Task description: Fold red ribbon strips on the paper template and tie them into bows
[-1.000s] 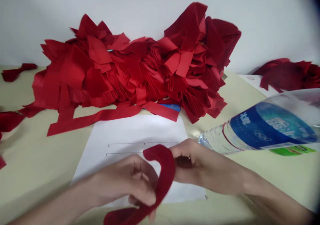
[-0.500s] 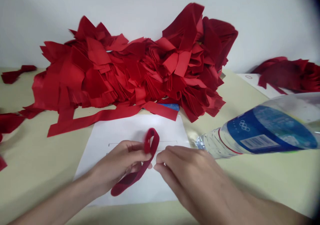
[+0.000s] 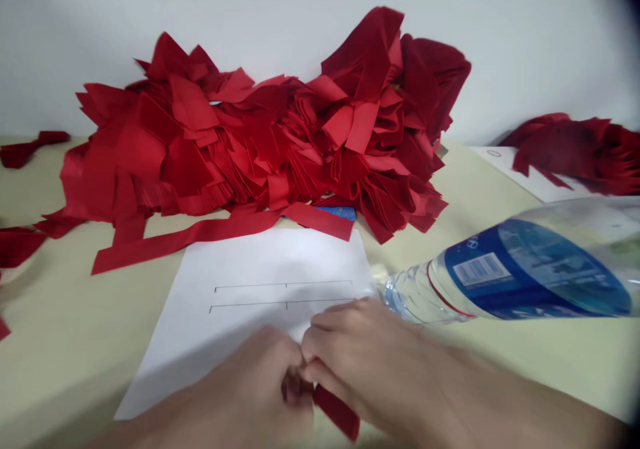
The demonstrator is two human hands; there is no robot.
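My left hand (image 3: 265, 376) is low at the front, blurred by motion, its fingers closed. Against it presses my right hand (image 3: 355, 349), with thumb and fingers pinched together. Between and below the two hands shows a dark red ribbon (image 3: 337, 409); one flat end hangs out under my right hand, and the rest is hidden inside my fingers. Beneath the hands lies a white sheet of paper (image 3: 200, 342) with two thin ruled lines marked on it.
A large heap of red ribbon strips (image 3: 250, 142) stands against the wall, one long strip (image 3: 200, 232) lying before it. A plastic bottle with a blue label (image 3: 480, 269) lies at the right. Behind it, more dark red ribbon (image 3: 575, 149) rests on another sheet (image 3: 500, 162).
Both hands have come together, my left one moving down and towards me. The ribbon's loop is now out of sight in the hands. The bottle has rolled a little.
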